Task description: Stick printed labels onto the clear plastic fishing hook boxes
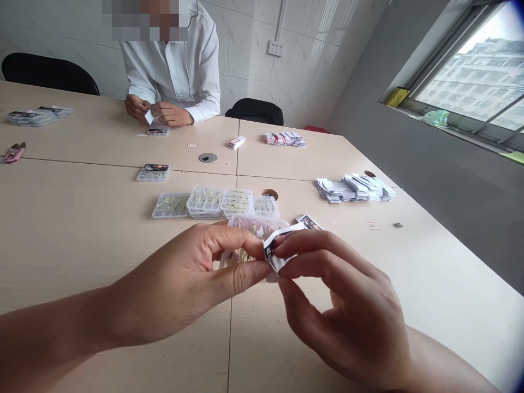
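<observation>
A small black-and-white printed card [271,252] is bent between my two hands, in front of a clear plastic case. My left hand [184,267] pinches its left edge between thumb and index finger. On the right side, the fingers of my right hand [347,295] are closed on the same card, covering much of it. Behind and below my fingers is the clear case [235,219], with small metal pieces with ring ends inside, partly hidden by my hands. Another dark printed card [310,222] lies just beyond my right fingers.
Several clear cases [204,199] of gold metal pieces stand ahead, with a labelled case [153,172] beyond. Folded white cards [356,188] lie right; red-edged cards [283,139] lie farther back. Across the table [102,218], a person in a white shirt [180,71] holds a small card.
</observation>
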A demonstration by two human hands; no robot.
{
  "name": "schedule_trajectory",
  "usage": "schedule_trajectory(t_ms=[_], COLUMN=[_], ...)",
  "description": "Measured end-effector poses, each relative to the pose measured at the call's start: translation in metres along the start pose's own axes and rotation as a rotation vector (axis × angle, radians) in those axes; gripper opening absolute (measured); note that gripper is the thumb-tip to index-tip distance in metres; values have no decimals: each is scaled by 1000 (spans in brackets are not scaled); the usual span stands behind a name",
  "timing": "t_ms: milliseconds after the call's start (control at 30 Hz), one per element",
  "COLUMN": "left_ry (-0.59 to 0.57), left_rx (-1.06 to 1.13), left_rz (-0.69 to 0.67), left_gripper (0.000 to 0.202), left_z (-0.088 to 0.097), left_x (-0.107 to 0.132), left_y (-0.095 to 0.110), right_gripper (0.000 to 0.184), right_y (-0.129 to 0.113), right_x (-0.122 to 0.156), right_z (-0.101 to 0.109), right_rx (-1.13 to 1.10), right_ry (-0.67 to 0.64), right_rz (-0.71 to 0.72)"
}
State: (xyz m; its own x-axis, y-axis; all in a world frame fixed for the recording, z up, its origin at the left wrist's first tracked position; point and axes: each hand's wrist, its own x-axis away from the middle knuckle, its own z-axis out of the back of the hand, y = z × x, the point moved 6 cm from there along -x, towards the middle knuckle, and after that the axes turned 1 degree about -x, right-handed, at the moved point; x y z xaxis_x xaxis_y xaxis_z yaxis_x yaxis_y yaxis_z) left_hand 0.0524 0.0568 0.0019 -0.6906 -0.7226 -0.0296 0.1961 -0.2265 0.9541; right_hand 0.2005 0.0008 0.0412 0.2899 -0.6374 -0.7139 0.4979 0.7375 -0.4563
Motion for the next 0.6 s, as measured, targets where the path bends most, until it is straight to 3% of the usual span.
schedule_trajectory(t_ms=[300,600], left_ry=[0,-32], left_rx=[73,273], left_rz=[-53,-27], left_gripper=[21,26], left_z=[3,2], left_x=[-1,-2], left_y=[7,-3], right_gripper=[20,17], right_y=[-1,1], right_x=[2,2], right_z=[0,0], right_rx=[-31,-43], right_ry=[-12,-32], right_rz=[-2,5])
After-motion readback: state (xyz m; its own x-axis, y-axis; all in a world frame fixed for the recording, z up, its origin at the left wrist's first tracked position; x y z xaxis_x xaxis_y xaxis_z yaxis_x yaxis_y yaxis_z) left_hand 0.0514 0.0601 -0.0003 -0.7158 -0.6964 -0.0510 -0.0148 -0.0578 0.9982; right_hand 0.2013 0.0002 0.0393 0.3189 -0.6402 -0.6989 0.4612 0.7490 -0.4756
